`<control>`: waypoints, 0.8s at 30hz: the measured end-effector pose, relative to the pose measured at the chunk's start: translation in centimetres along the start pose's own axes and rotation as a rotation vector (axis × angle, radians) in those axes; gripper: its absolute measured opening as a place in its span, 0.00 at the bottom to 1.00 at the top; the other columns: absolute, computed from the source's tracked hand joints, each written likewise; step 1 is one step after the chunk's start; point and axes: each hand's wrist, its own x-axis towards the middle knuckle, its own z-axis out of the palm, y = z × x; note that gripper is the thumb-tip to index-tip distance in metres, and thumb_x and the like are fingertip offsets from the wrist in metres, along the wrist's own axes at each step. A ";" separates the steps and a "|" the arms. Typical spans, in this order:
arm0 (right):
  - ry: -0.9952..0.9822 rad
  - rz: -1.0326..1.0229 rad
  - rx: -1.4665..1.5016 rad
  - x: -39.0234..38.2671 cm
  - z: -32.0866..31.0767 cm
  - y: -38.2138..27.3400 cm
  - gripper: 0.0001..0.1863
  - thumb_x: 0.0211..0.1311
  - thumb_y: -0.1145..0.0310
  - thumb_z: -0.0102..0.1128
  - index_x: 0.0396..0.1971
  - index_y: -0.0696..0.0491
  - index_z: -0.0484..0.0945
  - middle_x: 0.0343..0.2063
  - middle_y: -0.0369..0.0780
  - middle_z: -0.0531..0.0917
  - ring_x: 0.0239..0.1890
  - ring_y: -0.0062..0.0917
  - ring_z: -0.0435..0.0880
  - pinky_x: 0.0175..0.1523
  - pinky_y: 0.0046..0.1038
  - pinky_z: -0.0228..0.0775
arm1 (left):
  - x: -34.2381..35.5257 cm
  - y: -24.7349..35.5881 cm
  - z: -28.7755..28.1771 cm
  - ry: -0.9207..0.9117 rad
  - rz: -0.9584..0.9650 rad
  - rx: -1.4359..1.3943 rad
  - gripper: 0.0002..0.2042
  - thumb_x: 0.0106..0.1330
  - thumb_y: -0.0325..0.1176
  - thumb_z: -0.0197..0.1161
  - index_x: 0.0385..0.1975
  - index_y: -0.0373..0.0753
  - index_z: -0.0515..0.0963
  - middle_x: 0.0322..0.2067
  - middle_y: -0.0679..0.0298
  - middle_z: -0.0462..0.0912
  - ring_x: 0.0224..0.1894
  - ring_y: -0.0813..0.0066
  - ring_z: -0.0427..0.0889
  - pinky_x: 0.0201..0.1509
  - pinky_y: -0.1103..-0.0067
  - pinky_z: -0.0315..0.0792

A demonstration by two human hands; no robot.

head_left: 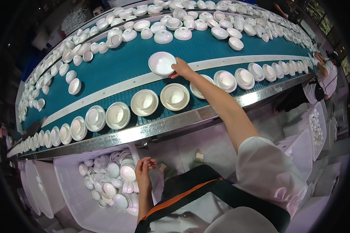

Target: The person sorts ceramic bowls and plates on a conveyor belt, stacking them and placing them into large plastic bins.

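On teal belt (120, 66): white bowl (161, 63) gripped at rim by right hand (181, 68) fingers.

Right forearm (225, 108) partly covers one bowl (198, 88) in the near row on the conveyor belt (120, 68). Far bowls (39, 103) at the belt's left end are too small to separate. A co-worker (326, 77) at the right rim is cut off by the vignette.
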 end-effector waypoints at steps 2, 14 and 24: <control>0.028 -0.302 -0.207 -5.2 -1.7 -2.5 0.15 0.54 0.74 0.42 0.42 0.63 0.64 0.26 0.51 0.77 0.22 0.33 0.82 0.22 0.28 0.76 | -1.4 -0.1 3.8 -0.063 0.019 0.088 0.10 0.66 0.33 0.49 0.37 0.33 0.73 0.31 0.59 0.79 0.34 0.74 0.78 0.36 0.82 0.70; 0.233 0.528 0.593 -40.5 -12.1 12.1 0.26 0.54 0.73 0.46 0.56 0.57 0.60 0.34 0.42 0.76 0.24 0.22 0.78 0.27 0.20 0.71 | 1.1 -3.0 20.2 -0.753 -0.171 0.357 0.09 0.66 0.31 0.50 0.39 0.33 0.72 0.31 0.62 0.79 0.35 0.80 0.76 0.38 0.85 0.68; 1.813 0.695 1.230 -58.3 -7.1 38.9 0.24 0.52 0.80 0.39 0.52 0.64 0.55 0.35 0.55 0.74 0.27 0.43 0.80 0.26 0.34 0.78 | -3.3 -7.4 29.6 -1.374 -0.474 0.856 0.09 0.66 0.30 0.48 0.39 0.33 0.72 0.32 0.61 0.79 0.34 0.79 0.76 0.37 0.84 0.68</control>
